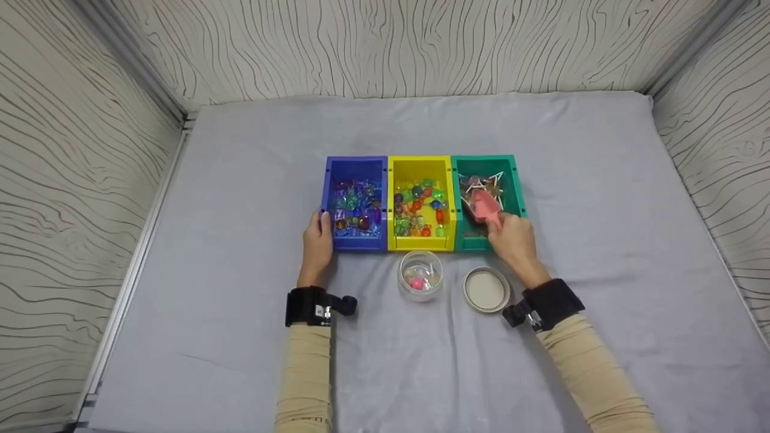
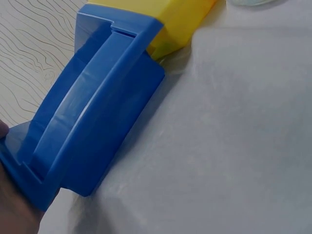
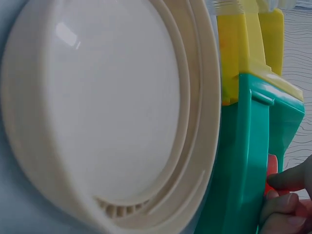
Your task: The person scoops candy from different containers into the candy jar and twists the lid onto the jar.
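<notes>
With its thumb over the rim, my left hand (image 1: 317, 243) grips the left wall of the blue bin (image 2: 105, 114), which holds wrapped candies. My right hand (image 1: 515, 240) pinches the handle of a pink scoop (image 1: 485, 206), its bowl down in the green bin (image 1: 516, 180) among lollipops with white sticks. Between them stands the yellow bin (image 1: 420, 243), with colourful round candies on its floor. In front of the yellow bin, a clear jar (image 1: 404, 288) contains a pink piece and a few pale ones.
A cream jar lid (image 3: 112, 97) lies inside up on the grey cloth (image 1: 240, 180), right of the jar and close under my right wrist. Wood-patterned panels (image 1: 391, 48) wall in the table at the back and sides. The three bins stand joined in a row.
</notes>
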